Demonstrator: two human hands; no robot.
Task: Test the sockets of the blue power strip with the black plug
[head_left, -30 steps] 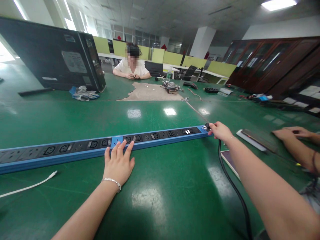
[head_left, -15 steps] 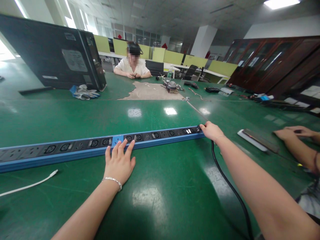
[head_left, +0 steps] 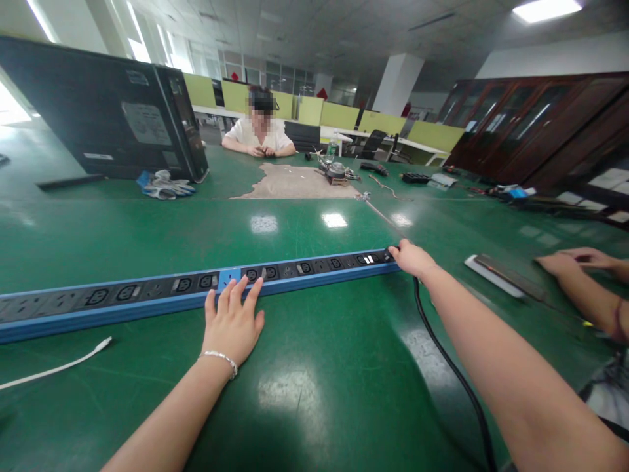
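A long blue power strip (head_left: 170, 290) with a row of black sockets lies slantwise over the green table. My left hand (head_left: 233, 318) rests on its near edge beside the light-blue section, fingers spread and holding nothing. At the strip's right end my right hand (head_left: 413, 259) is closed around the end of a thick black cable (head_left: 449, 360). A dark bit shows at the fingertips, touching or very close to the last socket. The palm hides most of what it grips. From under that hand the cable runs down toward the bottom edge.
A white cable (head_left: 73, 362) lies at near left. A black computer case (head_left: 113, 118) and work gloves (head_left: 167, 185) stand farther back. At right, a white-edged flat bar (head_left: 494, 275) lies by another person's hands (head_left: 580, 262). Across the table sits a person (head_left: 260, 134).
The view has shifted slightly. Both hands keep nearly the same places, and a little more of the strip's last socket shows beside my right fingertips.
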